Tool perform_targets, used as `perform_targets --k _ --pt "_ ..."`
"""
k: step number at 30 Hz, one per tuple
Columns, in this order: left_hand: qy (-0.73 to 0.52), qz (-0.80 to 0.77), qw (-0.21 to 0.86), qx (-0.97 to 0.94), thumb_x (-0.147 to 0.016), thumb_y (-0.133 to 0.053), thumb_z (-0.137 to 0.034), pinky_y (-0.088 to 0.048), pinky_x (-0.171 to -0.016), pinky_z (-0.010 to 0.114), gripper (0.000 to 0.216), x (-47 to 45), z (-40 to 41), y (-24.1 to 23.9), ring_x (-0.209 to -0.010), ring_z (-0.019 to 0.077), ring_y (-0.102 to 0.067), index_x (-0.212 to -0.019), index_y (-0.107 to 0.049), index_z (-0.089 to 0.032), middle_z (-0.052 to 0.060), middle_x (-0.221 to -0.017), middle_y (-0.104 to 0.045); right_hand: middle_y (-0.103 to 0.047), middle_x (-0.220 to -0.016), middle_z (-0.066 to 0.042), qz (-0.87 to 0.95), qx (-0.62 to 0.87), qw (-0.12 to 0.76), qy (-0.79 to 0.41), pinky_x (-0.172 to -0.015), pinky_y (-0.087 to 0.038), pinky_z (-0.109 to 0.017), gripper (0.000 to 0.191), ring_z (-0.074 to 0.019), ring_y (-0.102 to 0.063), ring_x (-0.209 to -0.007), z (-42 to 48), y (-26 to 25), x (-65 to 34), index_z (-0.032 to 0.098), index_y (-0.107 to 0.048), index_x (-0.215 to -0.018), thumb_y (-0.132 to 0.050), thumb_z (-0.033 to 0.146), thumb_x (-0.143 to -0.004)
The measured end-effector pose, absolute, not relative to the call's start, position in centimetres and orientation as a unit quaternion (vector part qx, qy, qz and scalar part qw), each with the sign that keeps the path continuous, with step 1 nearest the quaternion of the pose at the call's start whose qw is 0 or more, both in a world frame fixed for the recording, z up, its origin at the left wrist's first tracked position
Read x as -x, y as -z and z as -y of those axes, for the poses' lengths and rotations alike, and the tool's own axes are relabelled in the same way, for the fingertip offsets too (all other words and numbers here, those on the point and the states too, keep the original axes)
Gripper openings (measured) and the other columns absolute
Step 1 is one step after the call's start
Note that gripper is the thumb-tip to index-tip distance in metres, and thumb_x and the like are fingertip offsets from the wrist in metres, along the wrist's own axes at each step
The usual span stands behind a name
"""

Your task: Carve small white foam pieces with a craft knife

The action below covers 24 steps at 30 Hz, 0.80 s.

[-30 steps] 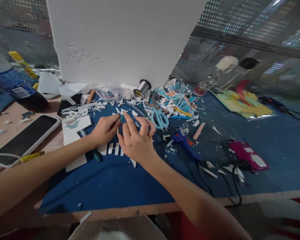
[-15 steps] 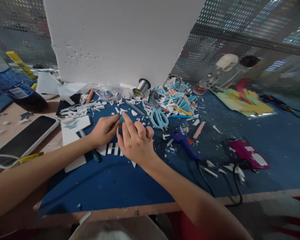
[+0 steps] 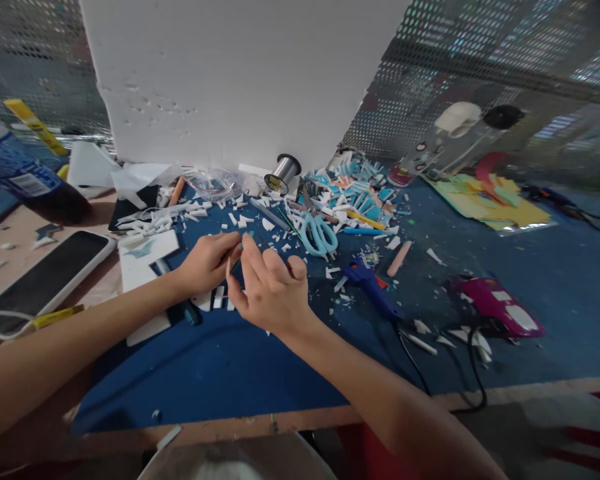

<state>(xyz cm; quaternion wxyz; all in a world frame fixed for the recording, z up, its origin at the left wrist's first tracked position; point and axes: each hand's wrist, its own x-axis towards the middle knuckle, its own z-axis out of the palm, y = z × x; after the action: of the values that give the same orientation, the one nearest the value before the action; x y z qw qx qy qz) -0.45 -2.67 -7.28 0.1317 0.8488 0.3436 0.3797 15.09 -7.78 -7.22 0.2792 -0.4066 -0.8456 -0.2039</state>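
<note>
L hand (image 3: 209, 260): grip closed, fingertips pinched on small dark-green piece (image 3: 237, 264), mostly hidden. R hand (image 3: 273, 293): grip part-closed, thumb & forefinger brought up to same pc.; whether it is firmly held there cannot be told. Pc. is held approx. mid-view, above blue worktop (image 3: 205, 373). White strips (image 3: 219, 297) are partly covered by hands. Lt-blue scissors (image 3: 319, 230) are placed beyond R hand; blue glue gun (image 3: 373, 290) w/ cord is set to its R.

Perforated screen (image 3: 460, 73) behind blue tabletop (image 3: 205, 373)
</note>
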Motion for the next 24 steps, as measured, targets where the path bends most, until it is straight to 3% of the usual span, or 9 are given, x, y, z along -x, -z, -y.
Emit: perform_targets --k 11,17,20,24 --pt "-0.377 -0.323 0.125 -0.859 -0.081 -0.039 -0.01 -0.025 -0.043 0.02 0.022 0.6 2.6 7.5 -0.045 0.0068 -0.028 -0.062 -0.031 -0.02 -0.007 -0.052 -0.032 -0.063 -0.122 -0.008 0.839 0.42 0.293 0.183 -0.078 -0.032 -0.042 0.052 -0.0246 -0.049 -0.089 8.1 7.0 -14.8 0.013 -0.059 -0.12 -0.029 0.045 -0.093" --pt "-0.374 -0.321 0.129 -0.86 -0.081 -0.039 -0.012 -0.027 -0.043 0.02 0.023 0.6 2.7 7.5 -0.045 0.0072 -0.031 -0.062 -0.031 -0.02 -0.006 -0.052 -0.034 -0.064 -0.119 -0.008 0.833 0.413 0.309 0.199 -0.076 -0.032 -0.041 0.047 -0.0245 -0.047 -0.088 8.0 7.1 -14.8 0.014 -0.06 -0.114 -0.033 0.045 -0.092" --pt "-0.374 -0.324 0.124 -0.86 -0.083 -0.04 -0.014 -0.028 -0.043 0.021 0.022 0.7 2.7 7.3 -0.044 0.0077 -0.033 -0.062 -0.033 -0.02 -0.005 -0.052 -0.037 -0.063 -0.116 -0.008 0.819 0.438 0.339 0.15 -0.079 -0.032 -0.04 0.035 -0.0247 -0.048 -0.09 7.8 6.8 -15.1 0.02 -0.059 -0.104 -0.036 0.042 -0.092" --pt "-0.374 -0.339 0.098 -0.858 -0.086 -0.039 -0.017 -0.029 -0.044 0.021 0.025 0.7 2.7 7.1 -0.043 0.0079 -0.033 -0.062 -0.033 -0.02 -0.006 -0.051 -0.036 -0.057 -0.11 -0.014 0.761 0.495 0.42 0.018 -0.084 -0.034 -0.039 0.028 -0.0239 -0.049 -0.098 6.8 6.6 -15.6 0.015 -0.051 -0.101 -0.033 0.036 -0.094"
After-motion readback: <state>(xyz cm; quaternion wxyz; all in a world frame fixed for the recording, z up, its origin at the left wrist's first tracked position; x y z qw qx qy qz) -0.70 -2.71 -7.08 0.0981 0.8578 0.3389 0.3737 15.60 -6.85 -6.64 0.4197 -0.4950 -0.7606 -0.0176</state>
